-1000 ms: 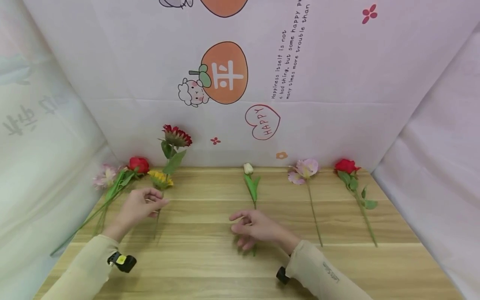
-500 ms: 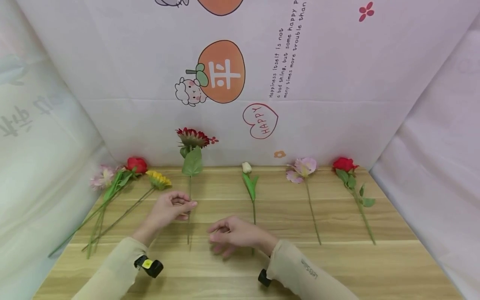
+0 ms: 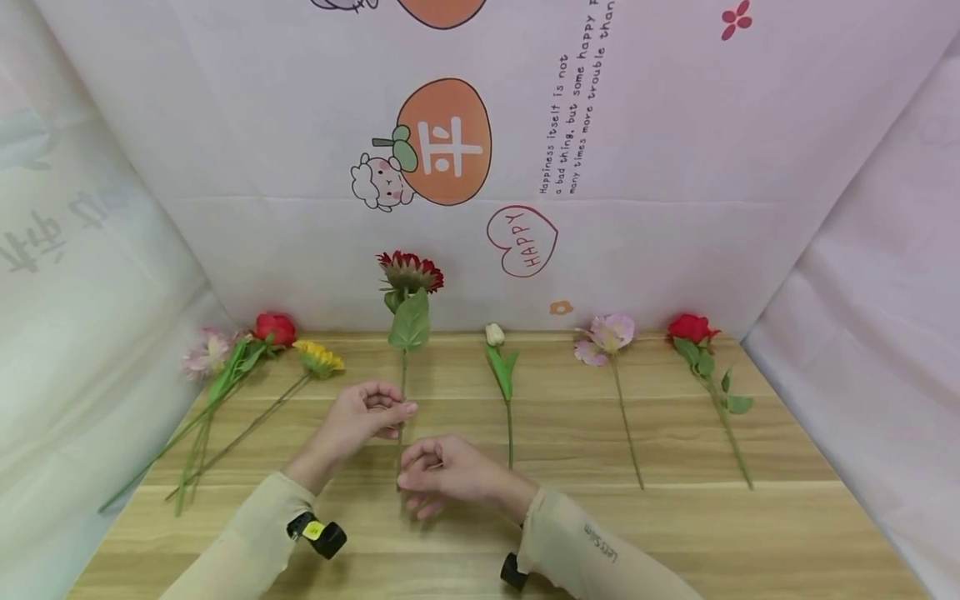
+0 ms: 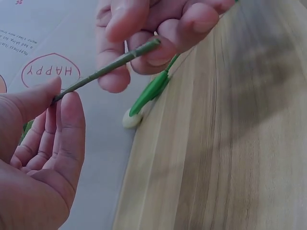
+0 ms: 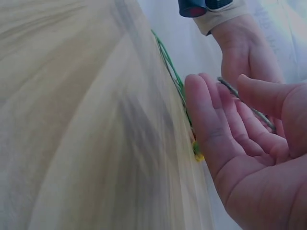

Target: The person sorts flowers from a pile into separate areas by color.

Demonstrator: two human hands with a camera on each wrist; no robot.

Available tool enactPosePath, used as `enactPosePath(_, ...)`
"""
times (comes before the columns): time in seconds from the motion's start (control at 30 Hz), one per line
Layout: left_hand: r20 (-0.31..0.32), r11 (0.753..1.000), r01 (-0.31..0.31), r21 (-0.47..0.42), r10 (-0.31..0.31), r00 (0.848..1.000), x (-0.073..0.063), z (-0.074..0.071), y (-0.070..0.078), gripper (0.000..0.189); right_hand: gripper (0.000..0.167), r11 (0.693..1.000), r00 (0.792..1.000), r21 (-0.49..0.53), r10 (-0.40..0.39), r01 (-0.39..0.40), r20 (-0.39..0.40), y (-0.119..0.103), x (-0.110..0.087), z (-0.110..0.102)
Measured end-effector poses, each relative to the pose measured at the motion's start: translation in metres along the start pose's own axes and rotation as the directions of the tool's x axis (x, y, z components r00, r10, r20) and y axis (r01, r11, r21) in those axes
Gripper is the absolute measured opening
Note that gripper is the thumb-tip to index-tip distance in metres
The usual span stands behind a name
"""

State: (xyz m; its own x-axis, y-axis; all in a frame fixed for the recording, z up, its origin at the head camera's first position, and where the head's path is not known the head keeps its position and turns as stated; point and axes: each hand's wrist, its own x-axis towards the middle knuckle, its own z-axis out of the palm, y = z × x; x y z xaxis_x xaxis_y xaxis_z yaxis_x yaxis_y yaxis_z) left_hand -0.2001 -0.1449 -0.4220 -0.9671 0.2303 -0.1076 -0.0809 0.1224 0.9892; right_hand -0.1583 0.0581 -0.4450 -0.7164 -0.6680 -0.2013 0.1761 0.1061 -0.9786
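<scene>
My left hand [image 3: 367, 414] pinches the stem of a dark red artificial flower [image 3: 411, 273] between thumb and forefinger, holding it upright above the table. Green leaves [image 3: 410, 321] sit just below its bloom. Close to the stem's lower end is my right hand [image 3: 448, 475], its fingers loosely bent. In the right wrist view, the thumb and fingers of the right hand [image 5: 249, 139] stand apart, with the stem [image 5: 230, 89] between them. The left wrist view shows the bare stem end [image 4: 124, 58] in front of the right fingers; whether they touch it I cannot tell.
On the wooden table [image 3: 600, 542] lie a white tulip [image 3: 501, 371], a pale purple flower [image 3: 611, 335] and a red rose [image 3: 692, 331]. At left are a yellow flower [image 3: 320, 358], a red flower [image 3: 274, 329] and a pink one [image 3: 206, 354]. White printed cloth [image 3: 637, 250] stands behind.
My left hand has carried the dark red flower rightward, away from the yellow flower. My right hand has moved left from beside the tulip to the dark red flower's lower stem.
</scene>
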Motion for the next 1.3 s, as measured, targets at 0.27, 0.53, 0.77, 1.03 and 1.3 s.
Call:
enactPosePath(0.27,0.055,0.999,0.033,-0.001,-0.033,0.998,-0.002,0.005,0.005,0.039,0.011,0.999,0.999,-0.033,-0.033,0.033,-0.015,0.002,-0.002,0.004)
enactPosePath(0.53,0.04,0.999,0.027,0.036,-0.028,0.999,0.006,0.005,0.002,0.042,0.007,0.995,1.0,-0.091,-0.026,0.027,0.014,0.004,-0.005,0.002)
enactPosePath(0.77,0.049,0.991,-0.009,0.134,0.003,0.999,0.008,0.007,-0.002,0.042,0.008,0.998,0.999,-0.055,0.028,-0.03,-0.041,0.006,-0.002,0.0)
enactPosePath(1.03,0.056,0.982,-0.024,0.189,0.014,0.998,0.011,0.009,-0.005,0.039,0.018,0.996,0.996,-0.06,0.054,-0.059,-0.072,0.008,0.002,-0.002)
enactPosePath(1.3,0.065,0.979,-0.005,0.204,-0.009,0.998,0.011,0.007,-0.012,0.039,0.025,0.985,0.991,-0.145,0.076,-0.091,-0.106,0.013,0.009,-0.001)
